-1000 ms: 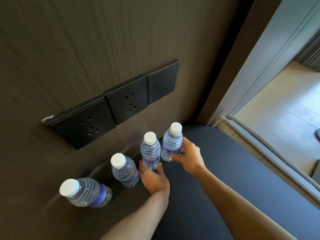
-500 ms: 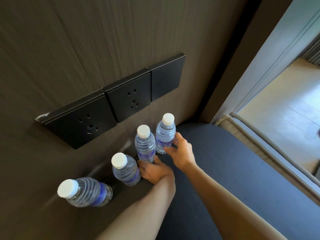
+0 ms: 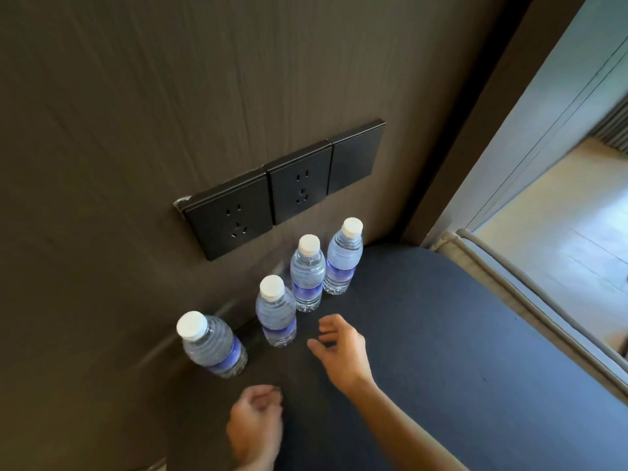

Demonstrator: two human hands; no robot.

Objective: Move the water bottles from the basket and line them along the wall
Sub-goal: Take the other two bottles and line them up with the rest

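From your head camera, four clear plastic water bottles with white caps and blue labels stand upright in a row on the dark grey counter [image 3: 441, 334], close against the brown wood-grain wall [image 3: 170, 113]. The nearest bottle [image 3: 212, 345] stands a little apart from the second bottle [image 3: 276, 312]; the third bottle [image 3: 307, 275] and the farthest bottle [image 3: 343, 258] stand just beside each other. No basket is in sight.

Your right hand [image 3: 339, 351] hovers over the counter near the second bottle, its fingers [image 3: 328, 326] spread loosely and holding nothing. Your left hand [image 3: 255, 430] is lower in the view, apart from every bottle; its fingers [image 3: 261, 401] are curled inward and blurred, and appear to grip nothing.

Above the row, a strip of black wall plates [image 3: 289, 188] is set in the wall, two with socket holes and one blank. To the right of the counter's rounded edge lies a beige piped cushion edge [image 3: 509, 294], then a pale sliding door frame [image 3: 543, 113] and light wooden floor [image 3: 560, 215]. Nothing lies between your hands and the bottles.
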